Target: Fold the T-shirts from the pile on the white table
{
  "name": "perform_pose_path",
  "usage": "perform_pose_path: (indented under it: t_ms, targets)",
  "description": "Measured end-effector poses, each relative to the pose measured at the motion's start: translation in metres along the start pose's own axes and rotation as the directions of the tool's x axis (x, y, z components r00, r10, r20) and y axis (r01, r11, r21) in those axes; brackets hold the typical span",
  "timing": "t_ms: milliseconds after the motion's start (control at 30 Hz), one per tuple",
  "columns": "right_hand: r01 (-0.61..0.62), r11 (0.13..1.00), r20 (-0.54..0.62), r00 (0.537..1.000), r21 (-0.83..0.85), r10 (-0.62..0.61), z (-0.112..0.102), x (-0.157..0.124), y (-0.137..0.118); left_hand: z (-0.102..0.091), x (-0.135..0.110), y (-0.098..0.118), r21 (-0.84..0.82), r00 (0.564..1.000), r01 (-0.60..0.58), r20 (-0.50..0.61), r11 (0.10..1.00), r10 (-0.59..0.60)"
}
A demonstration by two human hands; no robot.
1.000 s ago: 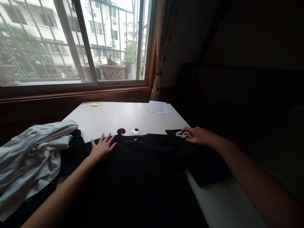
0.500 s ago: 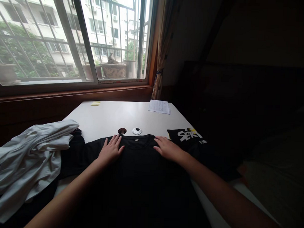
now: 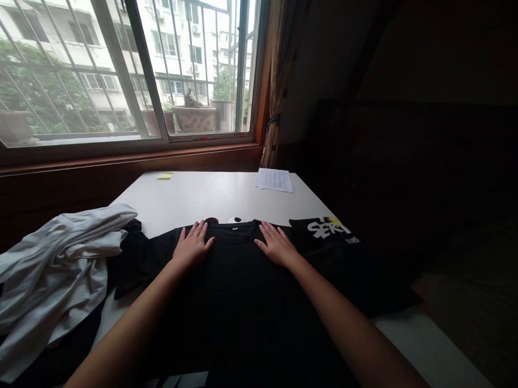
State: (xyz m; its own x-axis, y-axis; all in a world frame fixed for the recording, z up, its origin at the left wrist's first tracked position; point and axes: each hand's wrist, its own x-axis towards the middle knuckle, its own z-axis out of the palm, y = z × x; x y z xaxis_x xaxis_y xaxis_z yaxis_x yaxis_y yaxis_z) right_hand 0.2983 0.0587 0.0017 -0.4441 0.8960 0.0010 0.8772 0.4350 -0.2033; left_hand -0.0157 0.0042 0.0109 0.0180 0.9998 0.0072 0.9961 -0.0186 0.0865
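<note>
A black T-shirt (image 3: 238, 306) lies spread on the white table (image 3: 191, 194), its neckline toward the window. Part of a pale print shows at the bottom of the view. My left hand (image 3: 192, 242) rests flat on the shirt left of the collar, fingers spread. On the other side of the collar, my right hand (image 3: 277, 244) presses flat on the cloth with its fingers apart. Another dark garment with white and yellow lettering (image 3: 328, 227) lies by the shirt's right shoulder; where the two meet is too dark to tell.
A heap of white cloth (image 3: 70, 255) sits on dark cloth at the left. Papers (image 3: 275, 180) and a yellow note (image 3: 165, 175) lie at the table's far side. A barred window (image 3: 195, 67) and a tied curtain (image 3: 273, 126) stand beyond.
The black T-shirt has shifted away from me, partly covering the round holes in the table. My right hand has moved slightly left and forward; a pale print now shows at the bottom.
</note>
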Motion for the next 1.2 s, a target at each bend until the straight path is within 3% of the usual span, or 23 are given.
perform_pose_path:
  t_ms: [233, 467, 567, 633, 800, 1000, 1100, 1200]
  targets:
    - [0.005, 0.999, 0.002, 1.0, -0.041, -0.005, 0.0, -0.006, 0.009, -0.002, -0.016, -0.014, 0.079, 1.0, 0.012, -0.007, 0.997, -0.012]
    - [0.009, 0.998, 0.0, 1.0, -0.065, -0.009, 0.0, -0.015, 0.023, 0.0, -0.061, -0.015, 0.148, 0.999, -0.045, -0.016, 0.988, 0.048]
    - [0.001, 0.997, -0.002, 1.0, -0.083, -0.002, 0.0, -0.023, 0.031, -0.005, -0.076, -0.039, 0.209, 0.995, -0.017, -0.094, 0.978, 0.038]
    - [-0.001, 0.996, -0.004, 1.0, -0.092, 0.001, 0.0, -0.027, 0.035, -0.009, -0.081, -0.063, 0.243, 0.985, 0.067, -0.17, 0.968, -0.025]
    - [0.006, 0.996, -0.015, 1.0, -0.092, -0.007, 0.0, -0.031, 0.038, -0.023, -0.081, -0.11, 0.244, 0.972, 0.185, -0.191, 0.952, -0.14]
    - [0.003, 0.996, -0.004, 1.0, -0.093, -0.003, -0.002, -0.034, 0.037, -0.042, -0.069, -0.114, 0.149, 0.953, 0.302, -0.067, 0.942, -0.295]
    - [-0.002, 0.995, 0.0, 1.0, -0.099, 0.002, -0.002, -0.035, 0.036, -0.047, -0.064, -0.116, 0.047, 0.959, 0.284, -0.032, 0.958, -0.283]
    - [0.003, 0.995, -0.001, 1.0, -0.095, -0.003, -0.003, -0.036, 0.036, -0.05, -0.066, -0.124, -0.012, 0.961, 0.258, -0.1, 0.966, -0.258]
